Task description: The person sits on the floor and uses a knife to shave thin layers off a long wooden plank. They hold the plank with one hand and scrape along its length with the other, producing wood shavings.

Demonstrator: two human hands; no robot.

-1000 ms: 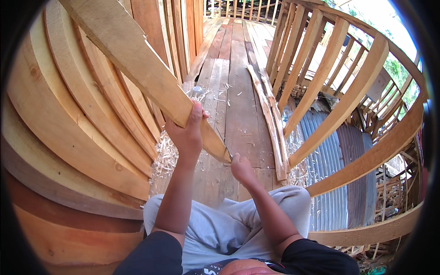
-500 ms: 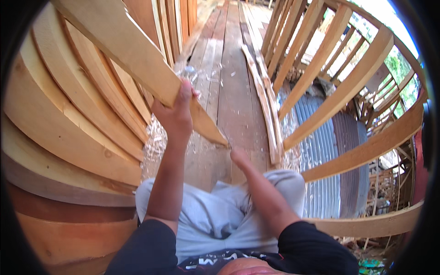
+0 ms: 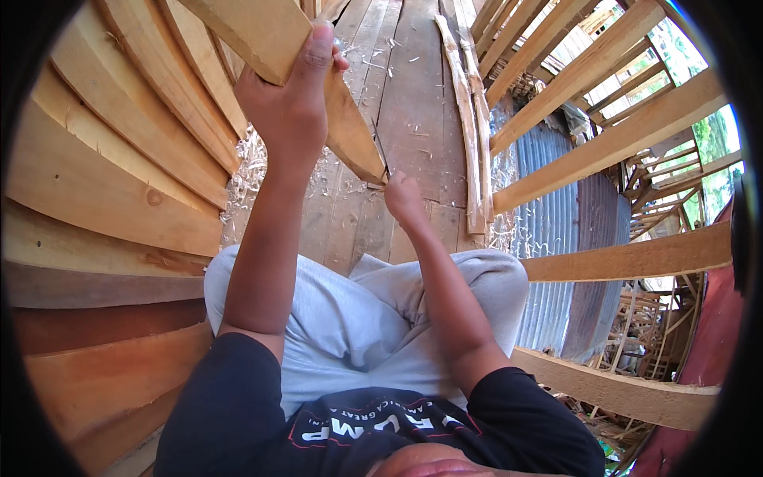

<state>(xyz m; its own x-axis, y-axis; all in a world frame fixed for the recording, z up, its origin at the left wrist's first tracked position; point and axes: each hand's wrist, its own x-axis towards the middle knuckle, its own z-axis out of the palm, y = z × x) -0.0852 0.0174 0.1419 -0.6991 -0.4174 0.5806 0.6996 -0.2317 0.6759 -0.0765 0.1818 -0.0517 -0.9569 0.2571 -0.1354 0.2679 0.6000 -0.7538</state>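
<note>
I've my left grip (image 3: 288, 103) clamped round the plank (image 3: 351, 133), right grip (image 3: 404, 199) round a thin-bladed knife (image 3: 380, 145); floorboards (image 3: 413, 79) separate plank and railing (image 3: 620, 146).

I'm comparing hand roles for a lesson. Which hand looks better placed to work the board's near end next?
Probably the right hand: it grips a thin, blade-like tool at the near end of the board. The left hand grasps the board farther up, apparently steadying it.
</note>
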